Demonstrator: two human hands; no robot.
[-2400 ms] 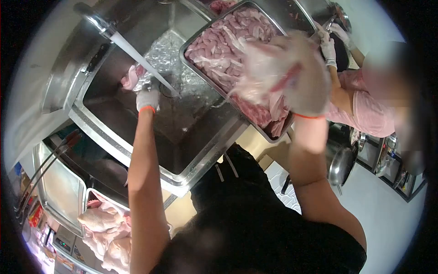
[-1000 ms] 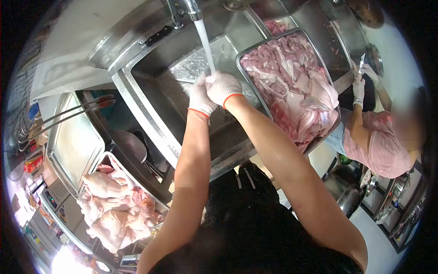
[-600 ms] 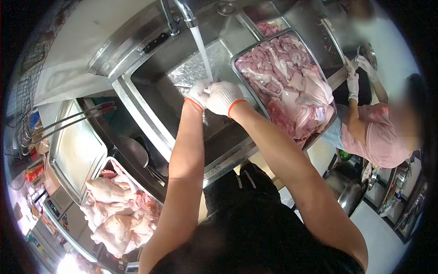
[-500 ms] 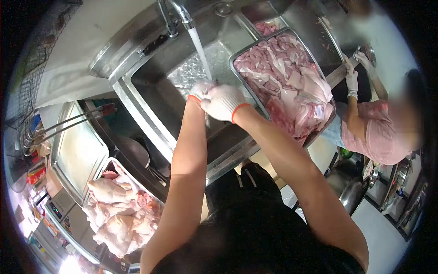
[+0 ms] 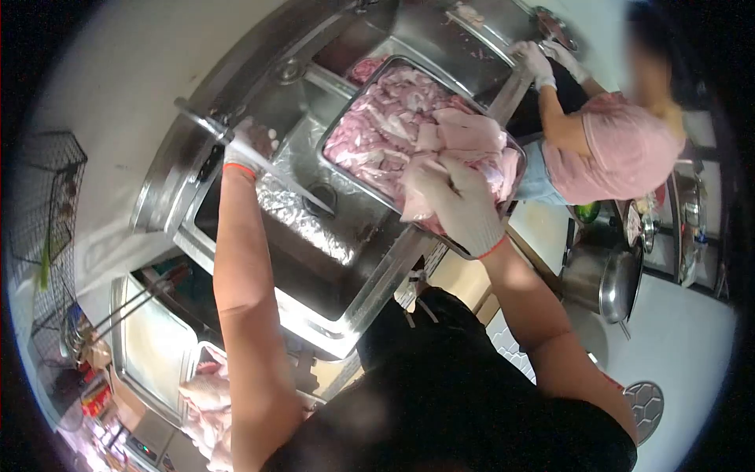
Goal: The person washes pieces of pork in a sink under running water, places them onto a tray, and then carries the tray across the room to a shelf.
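My left hand (image 5: 250, 143), in a white glove with an orange cuff, is on the faucet (image 5: 200, 118) over the steel sink (image 5: 314, 263). It looks blurred and closed around the spout. Water (image 5: 295, 185) runs slantwise down toward the drain. My right hand (image 5: 460, 203), gloved the same way, lies on the near end of the steel tray (image 5: 344, 108) of raw pink meat. Its fingers grip a pale piece of meat (image 5: 415, 197). The tray rests across the sink's right side.
A co-worker in a pink shirt (image 5: 609, 145) stands at the right, gloved hands (image 5: 543, 59) on the counter. A tray of raw chickens (image 5: 206, 393) sits low at the left. A steel pot (image 5: 609, 279) stands on the floor, and a wire basket (image 5: 47, 197) hangs far left.
My hands have parted from under the water. The left went up to the faucet and the right moved over to the meat tray and took hold of a piece. The view swung left.
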